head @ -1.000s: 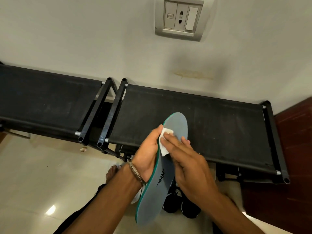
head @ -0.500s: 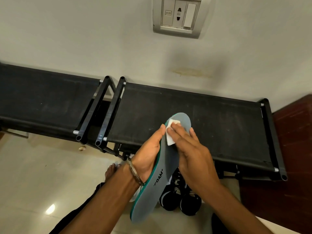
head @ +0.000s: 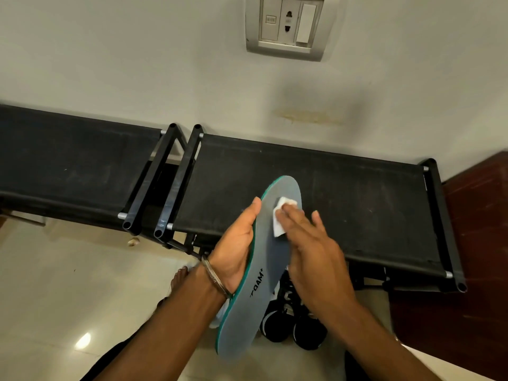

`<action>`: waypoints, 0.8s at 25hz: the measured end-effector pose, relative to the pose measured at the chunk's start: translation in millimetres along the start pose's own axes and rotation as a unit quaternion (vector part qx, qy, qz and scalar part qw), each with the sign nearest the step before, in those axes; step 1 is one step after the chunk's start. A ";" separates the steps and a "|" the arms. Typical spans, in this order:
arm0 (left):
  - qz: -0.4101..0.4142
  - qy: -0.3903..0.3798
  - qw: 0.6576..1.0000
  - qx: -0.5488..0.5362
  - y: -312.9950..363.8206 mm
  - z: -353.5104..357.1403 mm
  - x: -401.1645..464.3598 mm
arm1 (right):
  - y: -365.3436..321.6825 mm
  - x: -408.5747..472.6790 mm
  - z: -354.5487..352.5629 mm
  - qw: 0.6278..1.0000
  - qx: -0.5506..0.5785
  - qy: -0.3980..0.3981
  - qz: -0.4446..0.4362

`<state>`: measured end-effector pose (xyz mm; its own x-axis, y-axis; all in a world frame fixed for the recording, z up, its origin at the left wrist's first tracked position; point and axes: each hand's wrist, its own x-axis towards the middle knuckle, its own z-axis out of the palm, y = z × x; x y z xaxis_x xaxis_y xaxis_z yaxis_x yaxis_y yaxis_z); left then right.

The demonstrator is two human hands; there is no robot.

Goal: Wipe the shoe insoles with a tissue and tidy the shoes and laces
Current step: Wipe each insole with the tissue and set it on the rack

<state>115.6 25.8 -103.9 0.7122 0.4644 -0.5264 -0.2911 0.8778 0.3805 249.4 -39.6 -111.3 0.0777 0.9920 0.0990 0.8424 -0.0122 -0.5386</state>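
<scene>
Insole [head: 257, 284], cradled by left hand [head: 236, 248], hides black shoes [head: 291, 323]; right hand [head: 310, 248] fingers [head: 288, 213] flat on tissue [head: 280, 218].

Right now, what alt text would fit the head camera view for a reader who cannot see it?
A person's left hand holds a grey insole from beneath while the right hand presses a folded white tissue flat against its toe end. Behind stand two black fabric-topped racks against a white wall, with dark shoes on the floor below.
</scene>
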 end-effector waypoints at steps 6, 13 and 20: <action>-0.008 0.026 0.999 0.021 -2.1 3.9 1.2 | -0.9 0.9 -5.0 0.999 0.014 0.008 0.039; 0.084 0.072 0.989 -0.102 18.4 -15.6 1.0 | -41.9 -23.6 3.6 0.989 0.083 -0.009 -0.118; 0.006 0.044 0.999 -0.026 -2.0 7.7 1.1 | 9.7 5.5 -0.6 0.999 -0.006 0.035 -0.035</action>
<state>121.9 23.6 -99.4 0.6503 0.4821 -0.5871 -0.3339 0.8755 0.3492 258.2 -34.4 -115.5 0.0556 0.9795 0.1938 0.8532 0.0541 -0.5187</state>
